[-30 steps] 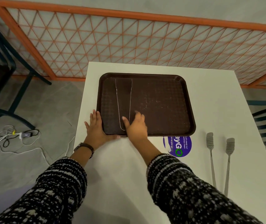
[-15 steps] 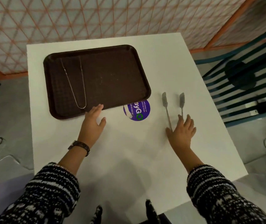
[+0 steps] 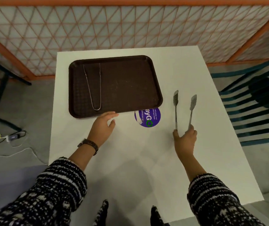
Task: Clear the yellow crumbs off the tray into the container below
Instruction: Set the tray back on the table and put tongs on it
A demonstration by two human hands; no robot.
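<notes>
A dark brown tray (image 3: 75, 88) lies on the white table (image 3: 130, 160), with faint pale specks (image 3: 122, 84) scattered near its middle. Thin wire tongs (image 3: 92, 85) lie in the tray's left part. My left hand (image 3: 103, 126) hovers flat at the tray's near edge, fingertips just at the rim. My right hand (image 3: 185, 139) grips the handle end of grey serving tongs (image 3: 183, 110), whose two arms spread apart and point away from me, right of the tray. No container is in view.
A round purple sticker (image 3: 148, 117) sits on the table, partly under the tray's near right corner. An orange lattice railing (image 3: 130, 30) runs behind the table. A dark teal slatted chair (image 3: 253, 101) stands to the right. Cables (image 3: 4, 139) lie on the floor at left.
My right hand left the tray, reached across to the grey tongs and now grips their handle end. My left hand slid right along the tray's near edge. The view swung right, then recentred.
</notes>
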